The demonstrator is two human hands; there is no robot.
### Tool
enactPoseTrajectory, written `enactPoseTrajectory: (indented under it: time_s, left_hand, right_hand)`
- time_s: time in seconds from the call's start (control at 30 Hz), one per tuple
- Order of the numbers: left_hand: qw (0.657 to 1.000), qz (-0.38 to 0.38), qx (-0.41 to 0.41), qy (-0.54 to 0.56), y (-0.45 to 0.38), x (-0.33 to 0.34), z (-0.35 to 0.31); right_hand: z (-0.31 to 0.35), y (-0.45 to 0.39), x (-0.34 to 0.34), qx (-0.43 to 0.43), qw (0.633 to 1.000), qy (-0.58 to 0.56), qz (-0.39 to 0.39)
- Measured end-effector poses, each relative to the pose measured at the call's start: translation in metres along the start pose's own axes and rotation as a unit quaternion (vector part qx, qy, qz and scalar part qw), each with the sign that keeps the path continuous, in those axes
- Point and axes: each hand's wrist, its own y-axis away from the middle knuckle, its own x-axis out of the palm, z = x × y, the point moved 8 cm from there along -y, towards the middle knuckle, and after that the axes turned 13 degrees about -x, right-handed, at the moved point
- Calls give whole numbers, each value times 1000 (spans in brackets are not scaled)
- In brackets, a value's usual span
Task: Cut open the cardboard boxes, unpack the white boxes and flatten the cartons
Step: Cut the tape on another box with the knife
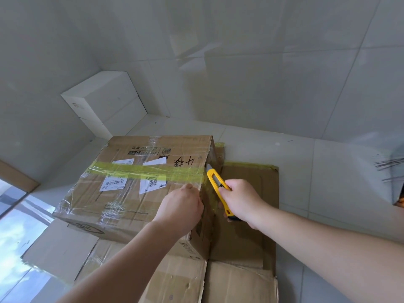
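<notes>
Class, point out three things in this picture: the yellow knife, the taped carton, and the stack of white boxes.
Knife (215, 181): head view, on its yellow body above the right hand.
Carton (122, 206): head view, on its top face.
White boxes (105, 99): head view, on the upper box's front.

The scene is evenly and brightly lit by soft daylight. Strong glare is seen on the glossy floor (19, 232) at the lower left of the frame, where sky is mirrored. Faint reflections of boxes are carried by the wall tiles (240, 62) in the upper middle. Shadows are weak and short. Highlights glint on the clear tape (122, 206) at the centre left. Straight lines are bent toward the edges by the wide lens, and the right edge is smeared.
</notes>
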Motion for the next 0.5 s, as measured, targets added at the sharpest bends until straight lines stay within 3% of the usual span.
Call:
enactPoseTrajectory:
  time_s: [0.33, 0.43, 0.5]
  left_hand:
    - [999, -27, 28, -7, 1, 0, -2]
    - [991, -86, 97, 40, 12, -10, 2]
    - [982, -62, 167, 64, 29, -1, 13]
  right_hand:
    - [4, 2, 1, 2, 1000, 7, 13]
    - [3, 2, 4, 9, 1000, -9, 16]
    - [-1, 10, 6, 9, 999, -4, 31]
